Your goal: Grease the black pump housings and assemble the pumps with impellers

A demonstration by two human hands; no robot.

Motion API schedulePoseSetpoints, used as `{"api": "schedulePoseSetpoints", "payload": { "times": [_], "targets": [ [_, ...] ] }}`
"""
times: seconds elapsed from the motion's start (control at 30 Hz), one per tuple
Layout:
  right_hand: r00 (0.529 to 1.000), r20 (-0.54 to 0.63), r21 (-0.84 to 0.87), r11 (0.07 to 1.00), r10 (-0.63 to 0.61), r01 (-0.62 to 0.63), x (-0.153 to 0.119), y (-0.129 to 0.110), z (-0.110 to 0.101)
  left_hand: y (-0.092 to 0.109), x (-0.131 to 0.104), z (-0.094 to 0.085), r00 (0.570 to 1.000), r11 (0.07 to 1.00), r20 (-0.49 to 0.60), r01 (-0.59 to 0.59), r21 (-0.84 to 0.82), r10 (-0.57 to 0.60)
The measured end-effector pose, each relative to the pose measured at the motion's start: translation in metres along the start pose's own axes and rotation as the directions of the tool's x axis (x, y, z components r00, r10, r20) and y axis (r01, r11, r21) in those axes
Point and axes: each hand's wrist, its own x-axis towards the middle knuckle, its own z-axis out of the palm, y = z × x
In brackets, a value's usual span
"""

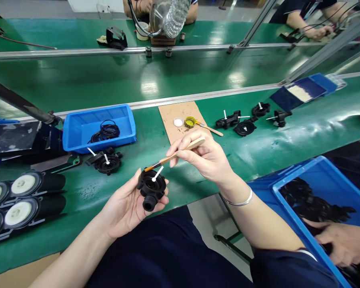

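My left hand (127, 206) holds a black round plastic housing (151, 186) with a short pipe stub and a white pin standing up from its centre. A thin wooden-handled brush (183, 152) is pinched in my right hand (202, 156), and its bristle tip touches the rim of the housing. Beyond my hands, a cardboard sheet (175, 110) carries a small yellow open tin (190, 122), a round white lid (178, 122) and a second brush (210, 129) resting on the tin.
A blue tray (129, 120) holds black rings, with another housing (106, 161) before it. More housings (245, 127) lie right of the cardboard. Black cylinders (24, 184) stand at left. At lower right, another person's hand (342, 240) reaches into a blue bin (324, 162).
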Motion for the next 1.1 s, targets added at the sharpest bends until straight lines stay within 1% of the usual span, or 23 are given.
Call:
{"api": "schedulePoseSetpoints", "payload": {
  "times": [0.2, 0.3, 0.4, 0.53, 0.7, 0.87, 0.97, 1.03, 1.1],
  "targets": [
    [0.995, 0.091, 0.045, 0.998, -0.039, 0.035, 0.001, -0.004, -0.005, 0.000, 0.003, 0.001, 1.000, 1.000, -0.004, 0.019, -0.016, -0.019],
    [0.994, 0.097, 0.048, 0.998, -0.049, 0.044, 0.002, -0.005, -0.007, 0.000, 0.004, 0.002, 1.000, 0.999, -0.001, 0.031, -0.026, -0.031],
    [0.994, 0.104, 0.040, 0.999, -0.024, 0.020, 0.002, -0.005, -0.009, 0.000, 0.004, 0.003, 0.999, 0.999, -0.005, 0.039, -0.031, -0.040],
    [0.994, 0.110, 0.033, 0.999, -0.024, 0.021, 0.003, -0.006, -0.010, -0.001, 0.004, 0.005, 0.999, 0.998, -0.012, 0.050, -0.028, -0.050],
    [0.992, 0.128, 0.031, 0.999, -0.023, 0.019, 0.005, -0.009, -0.008, -0.002, 0.004, 0.006, 0.998, 0.998, -0.020, 0.054, -0.016, -0.054],
    [0.988, 0.142, 0.025, 0.998, -0.055, 0.052, 0.008, -0.008, -0.005, -0.002, 0.004, 0.007, 0.998, 0.999, -0.036, 0.051, 0.006, -0.051],
    [0.989, 0.132, -0.053, 0.996, -0.068, 0.075, 0.006, -0.009, -0.005, -0.002, 0.004, 0.007, 0.998, 0.999, -0.047, 0.040, 0.027, -0.039],
    [0.990, 0.121, -0.166, 0.982, -0.071, 0.091, 0.002, -0.012, -0.006, -0.001, 0.003, 0.008, 0.998, 0.999, -0.063, 0.022, 0.048, -0.019],
    [0.991, 0.117, -0.300, 0.949, -0.061, 0.094, -0.002, -0.017, -0.007, -0.001, 0.001, 0.008, 0.996, 0.997, -0.085, -0.005, 0.078, 0.012]
  ]
}}
